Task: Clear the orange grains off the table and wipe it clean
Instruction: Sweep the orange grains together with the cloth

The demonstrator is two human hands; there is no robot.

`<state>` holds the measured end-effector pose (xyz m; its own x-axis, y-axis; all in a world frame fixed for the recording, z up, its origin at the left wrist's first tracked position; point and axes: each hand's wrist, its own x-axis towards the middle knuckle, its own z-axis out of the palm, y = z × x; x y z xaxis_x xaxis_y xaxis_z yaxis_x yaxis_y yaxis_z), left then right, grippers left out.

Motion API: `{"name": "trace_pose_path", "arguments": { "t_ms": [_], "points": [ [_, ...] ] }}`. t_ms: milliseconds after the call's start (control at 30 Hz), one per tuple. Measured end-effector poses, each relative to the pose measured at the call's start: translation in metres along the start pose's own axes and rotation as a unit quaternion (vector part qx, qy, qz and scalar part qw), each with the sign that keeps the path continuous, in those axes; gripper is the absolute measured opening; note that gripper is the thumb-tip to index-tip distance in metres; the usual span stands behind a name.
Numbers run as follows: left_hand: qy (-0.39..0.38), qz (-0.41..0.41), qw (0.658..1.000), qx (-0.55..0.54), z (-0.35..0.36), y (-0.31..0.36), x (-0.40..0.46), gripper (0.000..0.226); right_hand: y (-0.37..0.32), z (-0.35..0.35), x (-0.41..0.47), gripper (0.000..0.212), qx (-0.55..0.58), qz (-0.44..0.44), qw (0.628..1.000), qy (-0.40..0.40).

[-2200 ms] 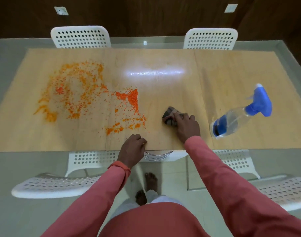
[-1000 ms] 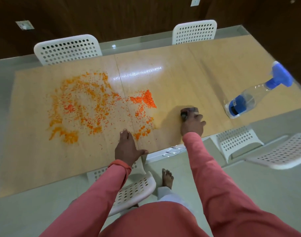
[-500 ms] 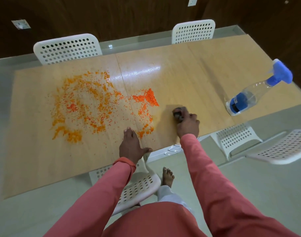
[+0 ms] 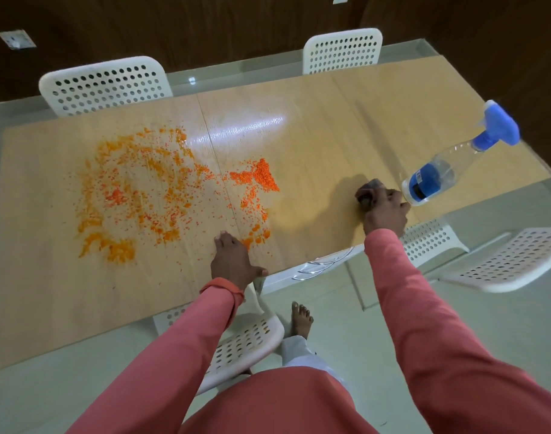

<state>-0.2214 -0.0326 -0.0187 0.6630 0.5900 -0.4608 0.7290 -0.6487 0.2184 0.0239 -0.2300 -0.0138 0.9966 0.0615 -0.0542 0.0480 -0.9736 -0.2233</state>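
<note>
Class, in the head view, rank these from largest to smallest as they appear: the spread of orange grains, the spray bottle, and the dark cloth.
1. Spread of orange grains, covering much of the table's left half.
2. Spray bottle, standing near the right edge.
3. Dark cloth, partly hidden under the right hand, so its full size is unclear.

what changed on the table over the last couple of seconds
The right hand, keeping its grip on the dark cloth, slid right along the table to just beside the spray bottle. The left hand went from curled at the near edge to lying flat beside the orange grains. The grains and the bottle stayed put.
</note>
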Motion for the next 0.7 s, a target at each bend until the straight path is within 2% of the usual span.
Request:
{"name": "trace_pose_path", "arguments": {
  "t_ms": [233, 367, 533, 633, 700],
  "points": [
    [-0.003, -0.005, 1.0, 0.003, 0.002, 0.001, 0.005, 0.117, 0.031, 0.012, 0.016, 0.041, 0.01, 0.054, 0.998, -0.022],
    [-0.002, -0.01, 1.0, 0.011, 0.002, 0.002, 0.007, 0.114, 0.019, 0.012, 0.007, 0.044, 0.02, 0.055, 0.997, -0.059],
    [-0.001, -0.01, 1.0, 0.02, 0.001, 0.005, 0.008, 0.106, -0.034, 0.024, -0.045, 0.042, 0.052, -0.04, 0.993, -0.102],
    [0.003, -0.006, 1.0, 0.017, 0.002, 0.004, 0.007, 0.107, -0.072, 0.028, -0.079, 0.053, 0.125, -0.121, 0.975, -0.139],
    [0.005, -0.003, 1.0, 0.002, 0.003, 0.002, 0.005, 0.112, -0.085, 0.022, -0.082, 0.058, 0.189, -0.111, 0.963, -0.156]
  ]
}}
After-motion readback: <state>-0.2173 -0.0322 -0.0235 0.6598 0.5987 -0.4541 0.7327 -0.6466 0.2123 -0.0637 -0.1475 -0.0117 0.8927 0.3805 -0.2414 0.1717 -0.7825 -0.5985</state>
